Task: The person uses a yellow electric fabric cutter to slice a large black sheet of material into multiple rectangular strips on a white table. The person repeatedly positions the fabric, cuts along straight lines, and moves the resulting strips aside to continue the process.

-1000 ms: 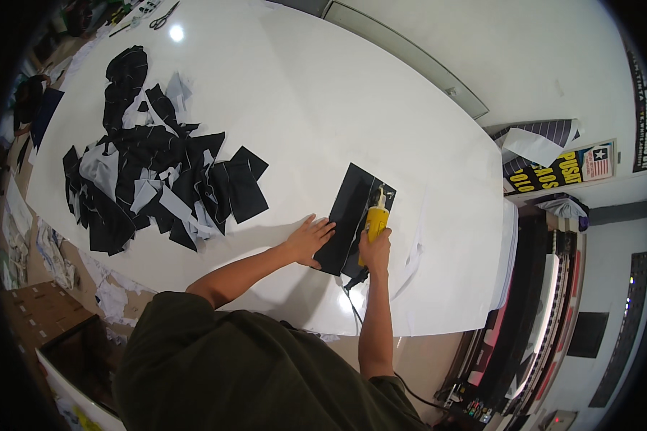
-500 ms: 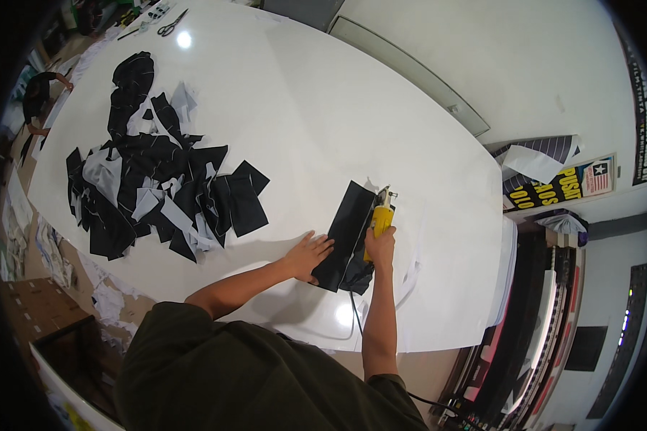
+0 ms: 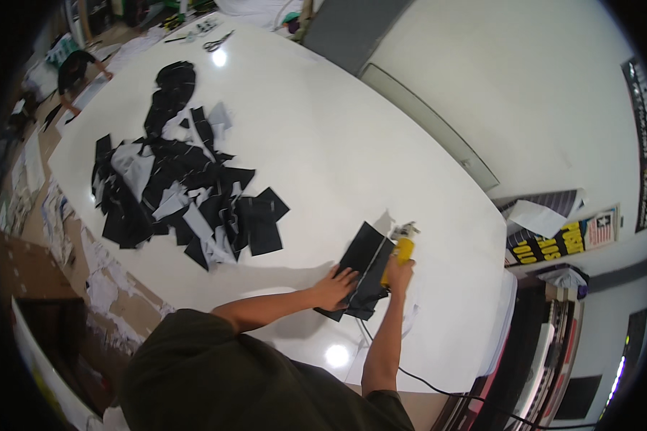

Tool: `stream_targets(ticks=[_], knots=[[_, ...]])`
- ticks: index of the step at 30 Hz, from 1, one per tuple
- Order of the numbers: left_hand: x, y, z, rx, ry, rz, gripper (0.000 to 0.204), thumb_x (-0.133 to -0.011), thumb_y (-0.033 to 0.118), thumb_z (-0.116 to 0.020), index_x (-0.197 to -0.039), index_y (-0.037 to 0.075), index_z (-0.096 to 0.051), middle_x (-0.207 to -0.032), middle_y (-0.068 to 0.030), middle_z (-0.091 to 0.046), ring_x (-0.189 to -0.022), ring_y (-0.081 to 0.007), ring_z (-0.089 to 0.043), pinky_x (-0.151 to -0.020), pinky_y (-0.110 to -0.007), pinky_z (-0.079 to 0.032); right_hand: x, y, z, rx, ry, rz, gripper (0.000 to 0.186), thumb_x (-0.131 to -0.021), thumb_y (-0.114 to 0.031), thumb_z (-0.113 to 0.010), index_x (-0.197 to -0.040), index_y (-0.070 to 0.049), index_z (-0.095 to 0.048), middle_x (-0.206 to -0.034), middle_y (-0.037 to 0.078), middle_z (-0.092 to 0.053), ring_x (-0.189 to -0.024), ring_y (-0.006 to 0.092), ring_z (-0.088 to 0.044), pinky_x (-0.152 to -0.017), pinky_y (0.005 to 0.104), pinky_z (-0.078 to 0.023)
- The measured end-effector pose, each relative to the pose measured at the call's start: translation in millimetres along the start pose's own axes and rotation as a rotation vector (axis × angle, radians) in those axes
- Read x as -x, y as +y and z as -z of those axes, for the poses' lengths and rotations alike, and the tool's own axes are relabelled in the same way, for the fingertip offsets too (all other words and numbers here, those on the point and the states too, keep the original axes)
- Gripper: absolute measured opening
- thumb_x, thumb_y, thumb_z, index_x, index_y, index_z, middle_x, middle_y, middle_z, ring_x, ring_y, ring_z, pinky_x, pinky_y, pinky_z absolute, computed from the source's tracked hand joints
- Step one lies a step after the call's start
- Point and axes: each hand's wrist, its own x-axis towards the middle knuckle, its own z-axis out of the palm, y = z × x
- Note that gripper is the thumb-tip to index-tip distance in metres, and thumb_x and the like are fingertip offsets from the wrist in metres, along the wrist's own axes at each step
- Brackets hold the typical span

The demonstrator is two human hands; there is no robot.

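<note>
My right hand (image 3: 399, 267) grips a yellow electric cutting tool (image 3: 402, 246), whose metal head is at the far right corner of a dark fabric piece (image 3: 361, 251) lying on the white table (image 3: 323, 144). A pale line runs lengthwise along this fabric, and a black cord trails from the tool toward the near edge. My left hand (image 3: 336, 286) lies on the fabric's left part, fingers spread. To the left is a large heap of black and light grey cut pieces (image 3: 165, 172).
Scissors (image 3: 217, 43) and small items lie at the far left end. A co-worker (image 3: 75, 72) bends at the table's left edge. Paper scraps (image 3: 104, 287) litter the floor left. A wall with posters (image 3: 561, 233) bounds the right; fabric rolls (image 3: 532, 345) stand at lower right.
The cutting tool has travelled along the fabric to its far end. My left hand has shifted right onto the fabric. The view has swung, so the table appears lower in the picture.
</note>
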Motion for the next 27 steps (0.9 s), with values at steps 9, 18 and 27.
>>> stream_targets(ticks=[9, 18, 27], knots=[[0, -33, -13, 0.019, -0.009, 0.05, 0.024, -0.085, 0.024, -0.072, -0.099, 0.005, -0.073, -0.116, -0.016, -0.066, -0.118, -0.0358, -0.061, -0.096, -0.05, -0.052, 37, 76, 65, -0.403, 0.054, 0.005, 0.054, -0.097, -0.038, -0.068, -0.122, 0.007, -0.048, -0.095, 0.022, -0.065, -0.075, 0.0306, -0.07, -0.06, 0.0412, -0.059], [267, -158, 222, -0.428, 0.288, 0.966, 0.017, -0.078, 0.011, -0.068, -0.092, 0.002, -0.073, -0.115, -0.0232, -0.064, -0.109, -0.0407, -0.063, -0.096, -0.055, -0.05, 79, 151, 60, -0.646, 0.039, -0.192, 0.053, -0.096, -0.041, -0.068, -0.116, 0.0, -0.043, -0.079, 0.018, -0.06, -0.053, 0.0264, -0.062, -0.041, 0.0382, -0.05], [289, -240, 283, -0.423, 0.514, 1.237, 0.037, -0.091, 0.035, -0.071, -0.11, 0.003, -0.068, -0.114, -0.018, -0.067, -0.111, -0.0379, -0.065, -0.093, -0.055, -0.051, 79, 180, 13, -0.802, -0.08, -0.421, 0.053, -0.099, -0.042, -0.066, -0.128, -0.002, -0.045, -0.094, 0.017, -0.063, -0.066, 0.0282, -0.068, -0.049, 0.0394, -0.056]])
